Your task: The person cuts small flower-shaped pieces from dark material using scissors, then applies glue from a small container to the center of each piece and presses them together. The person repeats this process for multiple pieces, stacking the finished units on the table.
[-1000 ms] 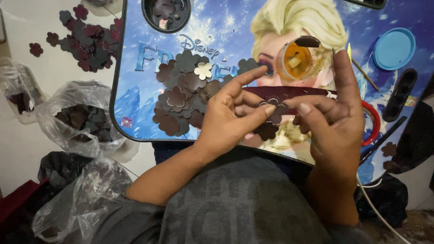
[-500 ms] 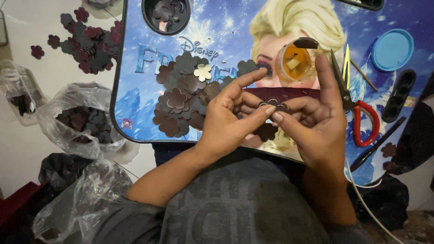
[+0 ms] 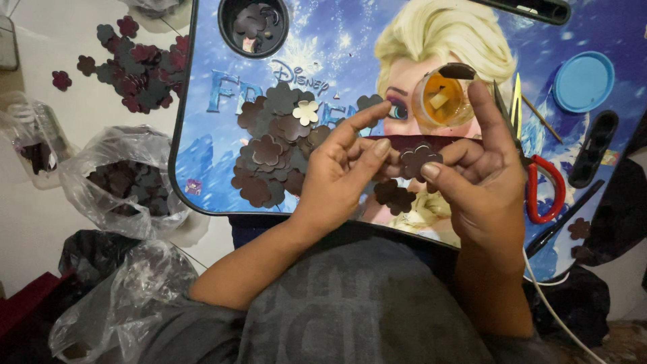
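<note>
Both hands meet over the lap tray, close to the body, so the small piece stays steady and near the eyes. The right hand pinches a dark brown flower cutout between thumb and bent fingers, its forefinger stretched up toward the small glass jar of amber liquid. The left hand is half curled, its fingertips touching the same flower from the left side, forefinger extended. A heap of similar flowers lies on the tray just beside the left hand, within easy reach. Red-handled scissors rest to the right, and a plastic bag of more pieces sits off the tray on the left.
</note>
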`<state>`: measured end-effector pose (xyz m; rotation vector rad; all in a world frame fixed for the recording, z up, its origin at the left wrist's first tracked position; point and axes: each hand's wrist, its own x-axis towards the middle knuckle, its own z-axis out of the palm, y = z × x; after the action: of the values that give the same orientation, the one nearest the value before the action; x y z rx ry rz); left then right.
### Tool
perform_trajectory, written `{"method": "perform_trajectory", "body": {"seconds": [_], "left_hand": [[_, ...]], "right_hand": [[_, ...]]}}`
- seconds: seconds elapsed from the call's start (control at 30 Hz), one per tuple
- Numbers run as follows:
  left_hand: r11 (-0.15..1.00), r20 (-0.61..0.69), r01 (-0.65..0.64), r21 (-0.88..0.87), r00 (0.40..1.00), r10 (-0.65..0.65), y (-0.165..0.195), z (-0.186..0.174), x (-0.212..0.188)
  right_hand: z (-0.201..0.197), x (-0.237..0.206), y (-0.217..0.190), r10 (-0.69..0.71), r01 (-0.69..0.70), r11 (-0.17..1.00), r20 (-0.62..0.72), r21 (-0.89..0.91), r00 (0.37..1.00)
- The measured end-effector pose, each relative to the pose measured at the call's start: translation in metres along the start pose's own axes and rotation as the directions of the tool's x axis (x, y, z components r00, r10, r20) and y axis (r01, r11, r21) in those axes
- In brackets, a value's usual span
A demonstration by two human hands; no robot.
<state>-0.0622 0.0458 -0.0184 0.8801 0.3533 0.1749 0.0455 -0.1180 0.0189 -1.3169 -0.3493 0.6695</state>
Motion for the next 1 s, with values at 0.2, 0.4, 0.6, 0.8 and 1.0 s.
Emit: {"method": "perform_trajectory", "body": {"seconds": [0.2, 0.4, 0.6, 0.8, 1.0], "left_hand": [[0.995, 0.031, 0.012, 0.102, 0.999, -0.015, 0.001, 0.003, -0.002], [0.993, 0.06, 0.06, 0.101, 0.996, -0.067, 0.008, 0.009, -0.001], [0.989, 0.051, 0.097, 0.113, 0.993, -0.103, 0.011, 0.009, -0.001], [0.989, 0.05, 0.071, 0.132, 0.996, -0.078, 0.006, 0.007, 0.0], [0.989, 0.043, 0.011, 0.147, 0.999, -0.017, 0.005, 0.009, -0.001]], "right_hand": [[-0.001, -0.001, 0.0, 0.001, -0.001, 1.0, -0.025, -0.001, 1.0], [0.0, -0.002, 0.0, 0.013, -0.013, 1.0, -0.043, 0.004, 0.999], [-0.002, -0.003, 0.001, 0.011, -0.01, 1.0, -0.021, 0.007, 1.0], [-0.002, -0.002, 0.002, 0.007, -0.008, 1.0, -0.025, -0.006, 1.0], [0.0, -0.002, 0.001, 0.017, -0.019, 0.999, -0.044, -0.033, 0.999]]}}
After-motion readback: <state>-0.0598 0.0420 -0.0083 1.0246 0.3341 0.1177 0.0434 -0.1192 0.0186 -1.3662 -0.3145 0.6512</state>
